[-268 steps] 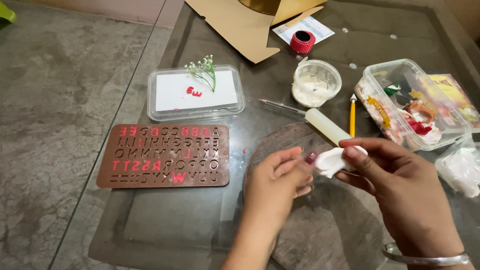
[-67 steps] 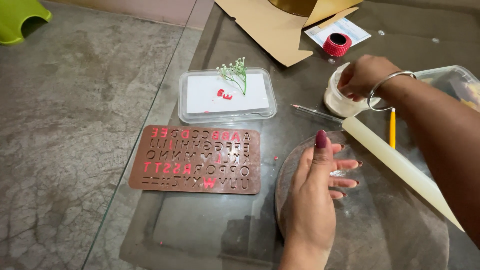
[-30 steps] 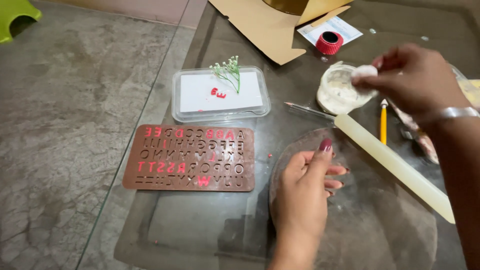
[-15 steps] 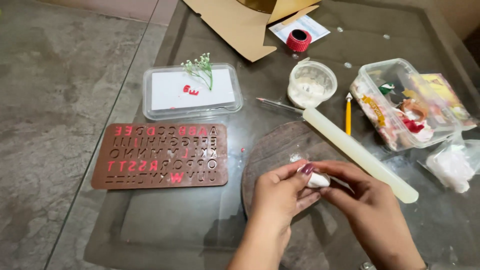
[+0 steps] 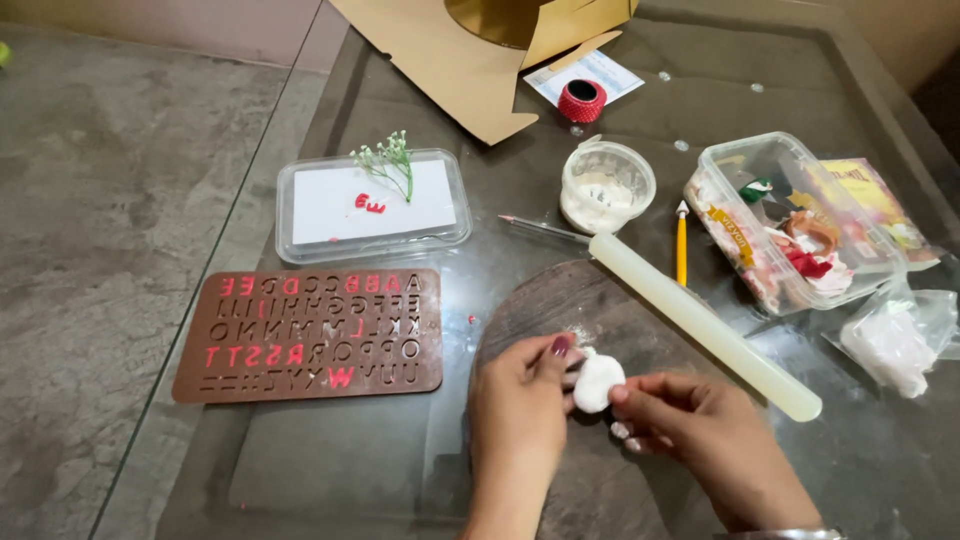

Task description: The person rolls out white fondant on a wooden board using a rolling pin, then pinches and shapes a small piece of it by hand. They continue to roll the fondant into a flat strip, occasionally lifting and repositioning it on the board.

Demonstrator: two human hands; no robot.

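While two hands pinch one white lump (image 5: 597, 381), one rolling pin (image 5: 703, 325) lies near.

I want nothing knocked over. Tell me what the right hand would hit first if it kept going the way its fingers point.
The right hand points leftward at the white lump of dough it pinches; straight beyond that lies the left hand, touching the same lump.

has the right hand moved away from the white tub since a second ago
Yes. The right hand has come back from the white tub down to the round board, pinching white dough.
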